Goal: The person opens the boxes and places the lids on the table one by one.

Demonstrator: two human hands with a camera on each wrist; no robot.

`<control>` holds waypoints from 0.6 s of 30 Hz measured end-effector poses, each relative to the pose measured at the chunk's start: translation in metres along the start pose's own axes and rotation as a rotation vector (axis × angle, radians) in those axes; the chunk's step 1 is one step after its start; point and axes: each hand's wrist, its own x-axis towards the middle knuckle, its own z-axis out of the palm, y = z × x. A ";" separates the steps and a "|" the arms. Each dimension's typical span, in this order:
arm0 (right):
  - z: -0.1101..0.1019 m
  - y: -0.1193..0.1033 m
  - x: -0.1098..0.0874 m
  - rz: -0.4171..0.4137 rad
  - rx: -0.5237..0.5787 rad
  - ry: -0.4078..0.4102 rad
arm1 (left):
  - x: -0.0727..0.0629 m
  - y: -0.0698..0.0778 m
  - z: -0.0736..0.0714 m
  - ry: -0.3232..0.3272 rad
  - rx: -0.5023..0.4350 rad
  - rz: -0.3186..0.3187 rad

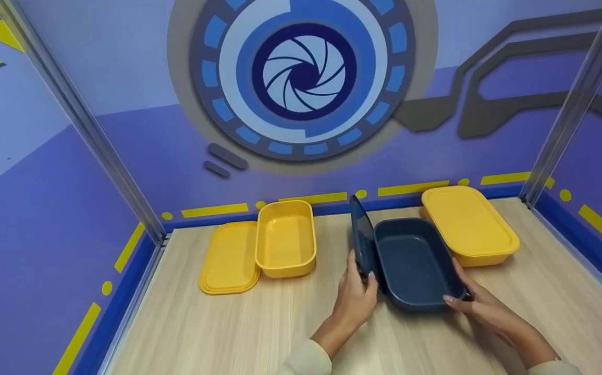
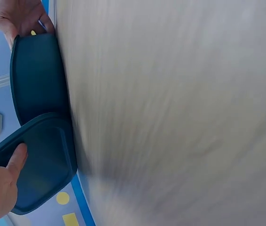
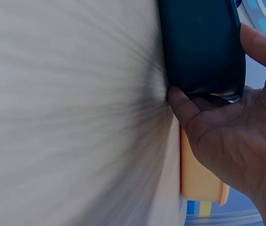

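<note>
A dark blue rectangular food container [image 1: 415, 265] stands uncovered on the table, its inside showing. My right hand [image 1: 483, 307] grips its near right corner, thumb at the rim and fingers along the outer wall; the right wrist view shows this hand [image 3: 231, 127] from below. Against the container's left side a matching dark blue lid [image 1: 363, 237] is held on edge, tilted. My left hand [image 1: 355, 294] holds that lid near its lower end, thumb on one face. In the left wrist view the lid [image 2: 43, 165] overlaps part of the container [image 2: 39, 75].
To the left is an open yellow container [image 1: 286, 239], with a yellow lid [image 1: 230, 258] leaning or lying against its left side. A lidded yellow container [image 1: 473, 224] stands right behind the dark blue one. Printed panels [image 1: 134, 156] wall the table [image 1: 217, 333] at the back and sides.
</note>
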 end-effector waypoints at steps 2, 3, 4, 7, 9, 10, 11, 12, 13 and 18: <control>0.000 -0.001 0.000 0.006 0.006 -0.007 | 0.000 0.001 -0.002 0.006 0.001 -0.014; 0.000 -0.001 0.000 0.009 0.007 -0.011 | 0.000 0.002 -0.003 0.010 0.002 -0.022; 0.000 -0.001 0.001 0.010 0.008 -0.012 | 0.000 0.003 -0.005 0.014 0.000 -0.026; 0.000 -0.001 0.001 0.017 0.009 -0.014 | 0.000 0.004 -0.007 0.026 -0.008 -0.047; 0.000 0.000 0.001 0.024 0.009 -0.011 | 0.000 0.004 -0.008 0.035 -0.011 -0.061; 0.000 0.000 0.001 0.024 0.008 -0.008 | 0.000 0.005 -0.008 0.040 -0.014 -0.067; 0.000 0.000 0.000 0.024 0.009 -0.007 | 0.000 0.005 -0.009 0.047 -0.015 -0.072; 0.000 0.000 0.000 0.025 0.009 -0.006 | 0.000 0.005 -0.009 0.053 -0.018 -0.078; 0.000 0.001 0.000 0.024 0.007 -0.007 | -0.001 0.004 -0.010 0.060 -0.018 -0.080; 0.000 0.001 -0.001 0.004 0.008 -0.003 | -0.002 0.003 -0.011 0.091 0.013 -0.089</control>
